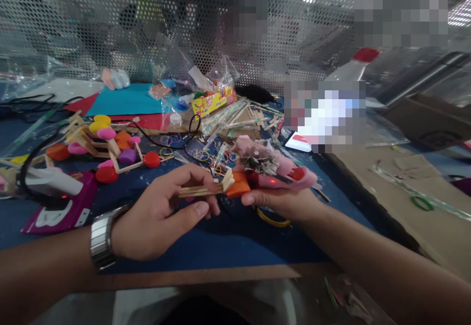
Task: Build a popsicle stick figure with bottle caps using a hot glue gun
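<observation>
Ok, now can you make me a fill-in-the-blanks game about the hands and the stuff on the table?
1. The left hand holds sticks made of ____.
2. The right hand supports a lumpy piece coloured mostly ____.
3. The watch is coloured ____.
4. Under the turquoise sheet lies a second sheet coloured ____.

Missing words: wood; pink; silver; red.
</observation>
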Action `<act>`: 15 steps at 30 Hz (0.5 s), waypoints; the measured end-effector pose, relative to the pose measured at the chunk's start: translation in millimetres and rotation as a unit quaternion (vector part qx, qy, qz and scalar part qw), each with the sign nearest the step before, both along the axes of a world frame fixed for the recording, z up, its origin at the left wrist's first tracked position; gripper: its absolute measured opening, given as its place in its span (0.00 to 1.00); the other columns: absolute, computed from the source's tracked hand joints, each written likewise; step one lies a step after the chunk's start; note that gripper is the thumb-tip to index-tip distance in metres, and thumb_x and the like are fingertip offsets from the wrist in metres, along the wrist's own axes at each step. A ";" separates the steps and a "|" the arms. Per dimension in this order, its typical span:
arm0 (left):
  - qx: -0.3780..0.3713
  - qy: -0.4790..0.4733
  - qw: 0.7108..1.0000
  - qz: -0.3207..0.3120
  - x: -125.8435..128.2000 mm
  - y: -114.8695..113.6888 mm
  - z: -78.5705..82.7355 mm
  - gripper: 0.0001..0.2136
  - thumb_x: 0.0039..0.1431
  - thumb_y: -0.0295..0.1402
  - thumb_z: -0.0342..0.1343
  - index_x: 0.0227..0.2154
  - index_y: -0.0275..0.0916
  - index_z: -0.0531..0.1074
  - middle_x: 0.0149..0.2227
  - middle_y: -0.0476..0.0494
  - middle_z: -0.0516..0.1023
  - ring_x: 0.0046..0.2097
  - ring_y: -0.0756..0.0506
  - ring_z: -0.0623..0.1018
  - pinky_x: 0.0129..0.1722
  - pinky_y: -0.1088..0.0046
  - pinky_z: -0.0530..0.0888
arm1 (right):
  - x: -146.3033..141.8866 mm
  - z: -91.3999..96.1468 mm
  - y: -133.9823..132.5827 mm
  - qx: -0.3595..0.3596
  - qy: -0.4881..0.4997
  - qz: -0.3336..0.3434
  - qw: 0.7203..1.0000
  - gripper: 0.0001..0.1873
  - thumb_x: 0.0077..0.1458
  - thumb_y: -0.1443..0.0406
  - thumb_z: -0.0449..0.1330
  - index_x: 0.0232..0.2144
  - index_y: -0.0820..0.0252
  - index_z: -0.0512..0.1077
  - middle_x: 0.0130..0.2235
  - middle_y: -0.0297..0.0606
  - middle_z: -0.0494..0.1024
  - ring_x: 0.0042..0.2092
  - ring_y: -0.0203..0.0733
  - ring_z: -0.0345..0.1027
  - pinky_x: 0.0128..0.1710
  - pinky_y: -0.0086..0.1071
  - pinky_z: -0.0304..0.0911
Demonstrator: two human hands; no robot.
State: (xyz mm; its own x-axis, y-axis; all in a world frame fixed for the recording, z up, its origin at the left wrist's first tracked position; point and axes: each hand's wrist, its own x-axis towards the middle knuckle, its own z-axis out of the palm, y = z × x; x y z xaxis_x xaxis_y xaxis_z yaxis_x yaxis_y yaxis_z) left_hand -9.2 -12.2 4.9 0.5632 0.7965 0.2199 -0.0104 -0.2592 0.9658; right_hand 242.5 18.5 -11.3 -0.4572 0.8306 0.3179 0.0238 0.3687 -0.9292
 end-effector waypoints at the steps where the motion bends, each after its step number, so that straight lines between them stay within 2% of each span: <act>1: -0.002 -0.009 1.000 -0.006 -0.2 0.4 -0.6 0.05 0.69 0.31 0.58 0.45 0.39 0.72 0.37 0.46 0.82 0.38 0.51 0.81 0.41 0.79 0.79 | -0.8 0.9 0.4 -0.008 0.008 -0.001 1.000 0.18 0.49 0.53 0.77 0.43 0.46 0.82 0.38 0.35 0.86 0.41 0.50 0.81 0.47 0.44 0.79; 4: -0.020 -0.036 0.999 -0.017 -0.2 1.1 -1.8 0.06 0.68 0.33 0.60 0.45 0.38 0.74 0.40 0.43 0.83 0.40 0.49 0.82 0.42 0.77 0.80 | -2.6 2.3 0.6 -0.022 0.018 -0.020 0.999 0.20 0.47 0.55 0.78 0.43 0.46 0.82 0.40 0.36 0.85 0.43 0.51 0.81 0.48 0.44 0.78; 8: -0.041 -0.053 0.998 -0.019 -0.4 0.2 -1.4 0.08 0.67 0.35 0.62 0.44 0.38 0.77 0.42 0.41 0.85 0.40 0.48 0.83 0.42 0.75 0.81 | -4.3 0.8 -1.1 -0.061 0.039 -0.054 0.996 0.17 0.46 0.57 0.79 0.39 0.50 0.82 0.42 0.37 0.85 0.46 0.50 0.80 0.50 0.44 0.77; 12: -0.033 -0.054 0.997 -0.033 -2.2 -1.2 -0.6 0.11 0.68 0.38 0.61 0.48 0.38 0.80 0.43 0.38 0.87 0.41 0.44 0.84 0.44 0.70 0.81 | -6.3 -2.0 -2.5 -0.139 0.064 -0.092 0.984 0.24 0.40 0.59 0.80 0.41 0.54 0.81 0.41 0.38 0.84 0.43 0.47 0.79 0.41 0.39 0.78; 15: -0.030 -0.071 0.996 -0.046 -3.4 -1.7 -0.6 0.17 0.71 0.41 0.56 0.54 0.38 0.81 0.48 0.35 0.87 0.44 0.42 0.85 0.48 0.67 0.81 | -8.0 -2.8 -2.9 -0.191 0.075 -0.109 0.973 0.27 0.37 0.58 0.81 0.42 0.56 0.81 0.38 0.37 0.83 0.32 0.40 0.75 0.27 0.32 0.72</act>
